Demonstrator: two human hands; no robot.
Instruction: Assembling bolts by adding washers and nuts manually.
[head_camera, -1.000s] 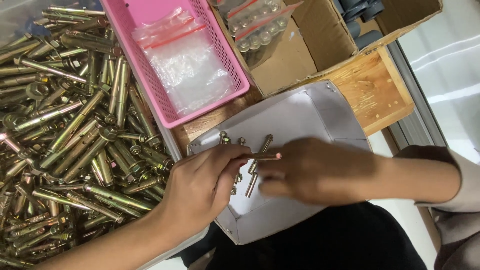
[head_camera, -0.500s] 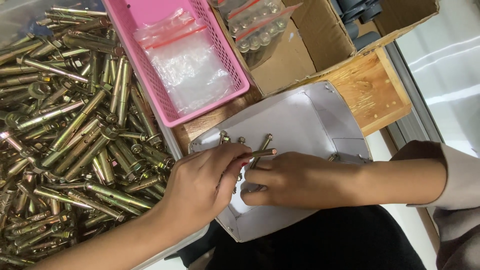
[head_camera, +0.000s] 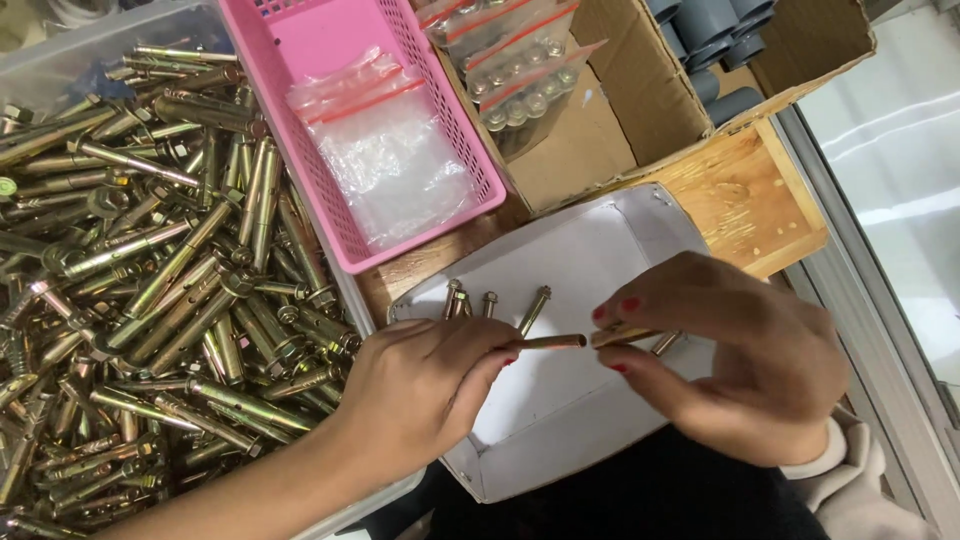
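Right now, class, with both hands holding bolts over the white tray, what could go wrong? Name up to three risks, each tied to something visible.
1. The left hand pinches one bolt only by its end; it could slip and drop.
2. The white tray overhangs the person's lap, so it might tip.
3. The right hand grips several bolts loosely; some could scatter.

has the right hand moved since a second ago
Yes. The right hand has drawn back to the right across the white tray, away from the left hand; before, the two hands touched over the tray's middle.
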